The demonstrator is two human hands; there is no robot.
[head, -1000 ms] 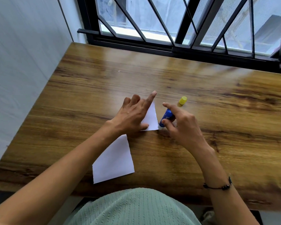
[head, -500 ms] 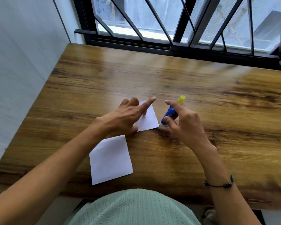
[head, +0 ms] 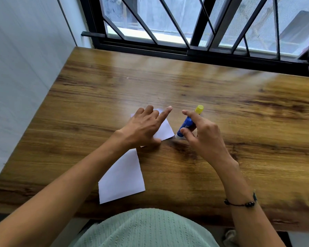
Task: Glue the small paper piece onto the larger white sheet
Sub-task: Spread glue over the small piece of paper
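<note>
A small white paper piece (head: 164, 130) lies on the wooden table (head: 239, 107), and my left hand (head: 144, 127) rests flat on it with fingers spread, covering most of it. Just right of the piece, my right hand (head: 202, 134) grips a blue glue stick (head: 185, 126) between thumb and fingers. The stick leans with its white tip down by the paper's right corner and its yellow end (head: 199, 109) pointing away. A larger white sheet (head: 122, 179) lies nearer me, partly under my left forearm.
A grey wall runs along the table's left edge. A black barred window frame (head: 200, 50) borders the far edge. The table's front edge is close to my body, in a green knitted top (head: 144, 229).
My left hand slid a little left with the small piece under it. The right hand stayed by the paper's right corner with the glue stick. The view shifted slightly.
</note>
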